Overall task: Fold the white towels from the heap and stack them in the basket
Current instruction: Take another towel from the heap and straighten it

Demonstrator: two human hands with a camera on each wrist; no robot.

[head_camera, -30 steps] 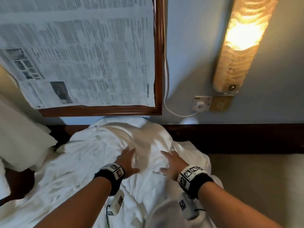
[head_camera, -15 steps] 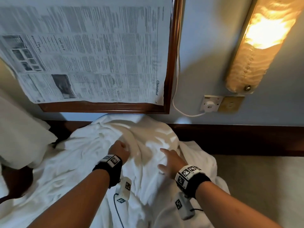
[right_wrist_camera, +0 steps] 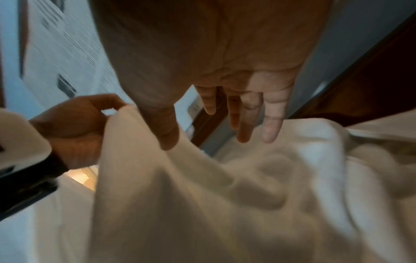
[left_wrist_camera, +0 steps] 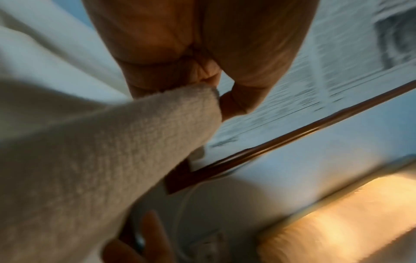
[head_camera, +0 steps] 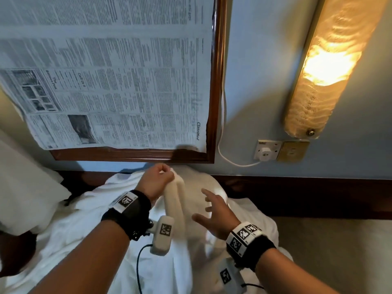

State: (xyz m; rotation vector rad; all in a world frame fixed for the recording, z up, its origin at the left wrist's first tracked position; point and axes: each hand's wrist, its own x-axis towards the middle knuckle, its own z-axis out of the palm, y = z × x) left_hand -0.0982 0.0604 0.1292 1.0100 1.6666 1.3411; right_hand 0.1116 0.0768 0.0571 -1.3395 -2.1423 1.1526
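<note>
A heap of white towels (head_camera: 89, 225) lies below me against the wall. My left hand (head_camera: 158, 179) is raised above the heap and pinches the top end of one white towel (head_camera: 175, 200), which hangs from it as a narrow rope-like strip. The left wrist view shows that towel (left_wrist_camera: 108, 156) close up, caught between thumb and fingers. My right hand (head_camera: 214, 211) hovers just right of the strip with fingers spread, holding nothing. Seen from the right wrist, its fingers (right_wrist_camera: 270, 121) stay straight above the rumpled heap (right_wrist_camera: 281, 178). No basket is in view.
A wood-framed board (head_camera: 216, 81) covered with newspaper (head_camera: 118, 77) hangs on the wall right behind the heap. A lit wall lamp (head_camera: 326, 66) and a socket with a white cable (head_camera: 267, 150) are to the right. A dark wooden rail (head_camera: 307, 189) runs along the wall.
Both hands were pressed flat on the heap. My left hand then closed on a towel and has lifted it up toward the board. My right hand has come off the heap.
</note>
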